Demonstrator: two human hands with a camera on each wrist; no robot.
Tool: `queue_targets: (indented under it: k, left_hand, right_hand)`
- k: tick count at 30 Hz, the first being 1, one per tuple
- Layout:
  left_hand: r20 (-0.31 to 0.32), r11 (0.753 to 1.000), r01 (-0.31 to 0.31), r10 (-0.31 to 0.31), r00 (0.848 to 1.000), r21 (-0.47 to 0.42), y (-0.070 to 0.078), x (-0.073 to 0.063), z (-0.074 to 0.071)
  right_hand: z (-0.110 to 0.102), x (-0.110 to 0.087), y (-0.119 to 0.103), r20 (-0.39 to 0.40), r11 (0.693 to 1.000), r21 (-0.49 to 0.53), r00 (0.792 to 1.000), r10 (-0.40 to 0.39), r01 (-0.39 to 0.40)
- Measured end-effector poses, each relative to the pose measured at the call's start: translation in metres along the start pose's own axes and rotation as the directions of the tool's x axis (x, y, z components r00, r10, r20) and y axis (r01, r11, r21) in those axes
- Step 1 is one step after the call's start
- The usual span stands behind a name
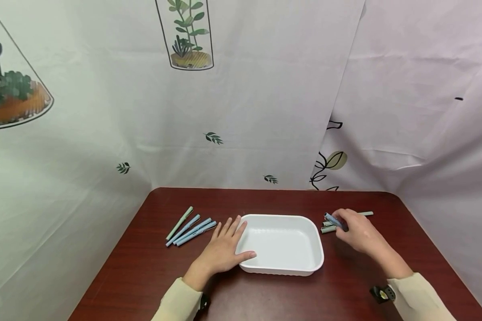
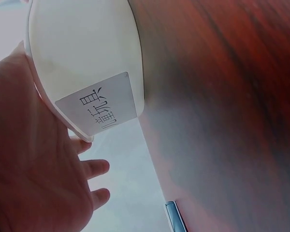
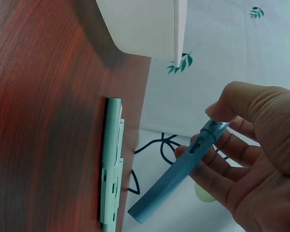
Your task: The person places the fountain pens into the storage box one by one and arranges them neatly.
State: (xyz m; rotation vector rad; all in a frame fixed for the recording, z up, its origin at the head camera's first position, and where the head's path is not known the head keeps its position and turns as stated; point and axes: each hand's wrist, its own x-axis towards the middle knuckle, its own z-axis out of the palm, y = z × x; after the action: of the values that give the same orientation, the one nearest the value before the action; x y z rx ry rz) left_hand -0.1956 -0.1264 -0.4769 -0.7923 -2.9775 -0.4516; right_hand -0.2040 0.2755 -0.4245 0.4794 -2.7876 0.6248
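Over a red-brown table (image 1: 144,276) — leaf-printed cloth (image 1: 265,111) behind — right fingers (image 3: 232,147) grip a blue pen (image 3: 166,181), left fingers (image 2: 95,168) splay.

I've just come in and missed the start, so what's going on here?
A person is handling pens around a white tray on a table. Their left hand rests on the tray's left rim, fingers spread. Their right hand holds a blue pen above some green pens lying right of the tray. Left of it lie three other blue pens and one green pen.
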Motion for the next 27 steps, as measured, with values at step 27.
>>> queue_targets:
  k: [27]
  left_hand:
    - [0.015, 1.000, -0.009, 0.009, 1.000, -0.012, 0.002, -0.001, 0.004]
  right_hand:
    - [0.000, 0.006, -0.016, -0.041, 0.984, 0.137, 0.992, 0.119, -0.113]
